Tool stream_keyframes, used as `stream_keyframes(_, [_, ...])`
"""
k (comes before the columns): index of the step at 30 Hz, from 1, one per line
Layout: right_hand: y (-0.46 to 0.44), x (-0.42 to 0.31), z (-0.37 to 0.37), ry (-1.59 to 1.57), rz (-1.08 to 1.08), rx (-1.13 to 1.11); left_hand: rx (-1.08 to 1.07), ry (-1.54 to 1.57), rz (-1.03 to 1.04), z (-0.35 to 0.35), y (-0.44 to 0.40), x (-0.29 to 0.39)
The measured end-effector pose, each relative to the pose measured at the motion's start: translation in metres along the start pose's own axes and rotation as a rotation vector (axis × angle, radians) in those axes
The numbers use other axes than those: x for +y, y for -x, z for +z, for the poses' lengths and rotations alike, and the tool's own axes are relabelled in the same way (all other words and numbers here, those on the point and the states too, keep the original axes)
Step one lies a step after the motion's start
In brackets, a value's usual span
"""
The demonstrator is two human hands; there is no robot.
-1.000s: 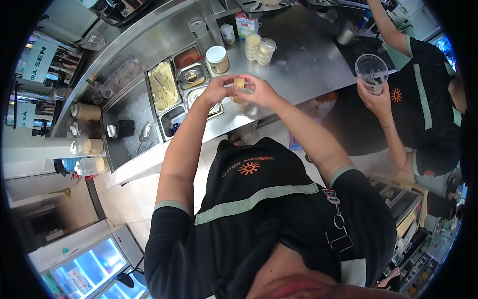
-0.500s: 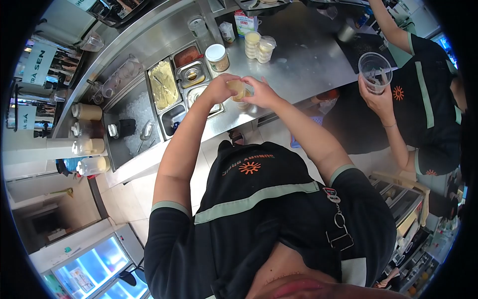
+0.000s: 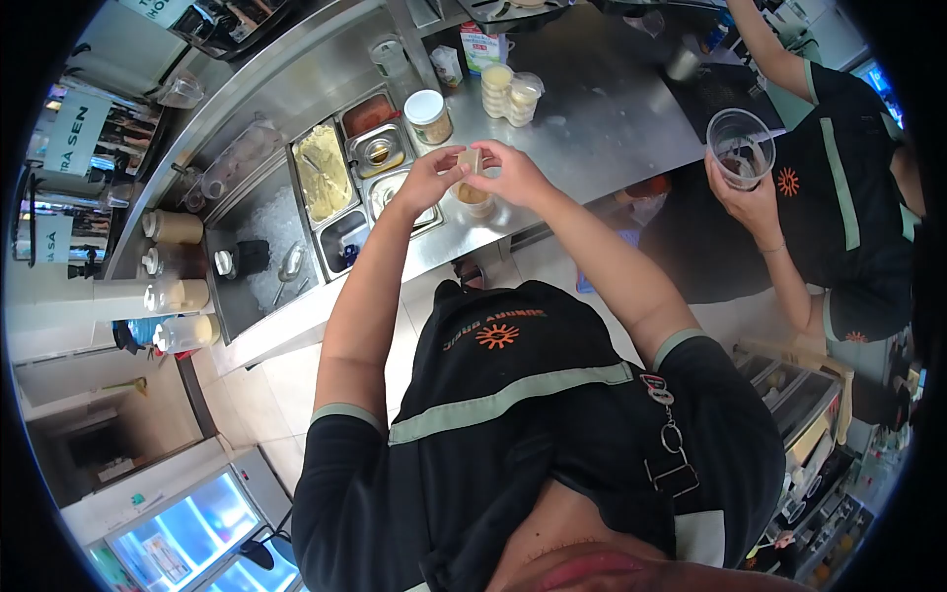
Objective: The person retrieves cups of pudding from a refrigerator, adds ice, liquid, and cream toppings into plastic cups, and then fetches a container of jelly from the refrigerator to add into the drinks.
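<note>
- Busy with both hands at the counter (image 3: 592, 138); judging by the pose, steadying and handling a small beige piece (image 3: 471, 160) right over a clear cup (image 3: 477, 209).
- Grasping the beige piece from both sides: pinched between the fingertips of the left hand (image 3: 426, 185) and the right hand (image 3: 515, 178), with neither let go nor clenched into a fist.
- Calls next, as a judgement, for an even, gentle hold from both sides and a level position above the cup's rim; too hidden by fingers to tell whether touching that rim.
- Looks boxy, matte and pale, partly covered by the fingers; too small to tell whether solid or a little container.
- Located just in from the counter's near edge, nearer that edge than the white-lidded jar (image 3: 428, 116) and well short of the stacked small cups (image 3: 512, 97) towards the far edge.
- Tan in the lower part of the clear cup, apparently upright.
</note>
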State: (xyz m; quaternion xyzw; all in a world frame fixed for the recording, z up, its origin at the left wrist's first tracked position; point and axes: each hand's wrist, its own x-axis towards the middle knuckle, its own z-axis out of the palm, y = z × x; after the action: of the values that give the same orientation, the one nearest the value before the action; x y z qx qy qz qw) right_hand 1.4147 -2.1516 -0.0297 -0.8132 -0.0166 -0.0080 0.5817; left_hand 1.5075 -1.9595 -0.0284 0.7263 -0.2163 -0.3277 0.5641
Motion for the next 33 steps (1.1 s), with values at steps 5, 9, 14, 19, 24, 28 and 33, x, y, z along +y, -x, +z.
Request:
stream_keyframes(5, [-0.008,0.023,0.009,-0.374,0.069,0.112,0.146,-0.111,0.093,0.000,0.017,-0.079])
stream_keyframes(9, [0.005,0.027,0.021,-0.658,0.143,0.232,0.240,-0.157,0.199,0.044,0.018,-0.083])
stream_keyframes(14, [0.010,0.035,0.039,-0.516,0.128,0.397,0.181,0.086,0.306,0.050,-0.007,-0.090])
stream_keyframes(19, [0.041,-0.022,0.014,-0.664,0.205,0.652,-0.099,0.120,0.366,0.037,-0.030,-0.048])
stream_keyframes(24, [0.134,-0.126,-0.023,-1.089,-0.139,0.828,-0.631,0.446,0.355,0.050,-0.016,0.071])
stream_keyframes(28, [0.249,-0.157,-0.012,-1.139,-0.278,0.896,-0.900,0.421,0.417,0.085,0.013,0.163])
stream_keyframes(33, [0.423,-0.098,0.066,-1.072,-0.060,1.291,-1.176,0.499,0.471,0.142,0.078,0.229])
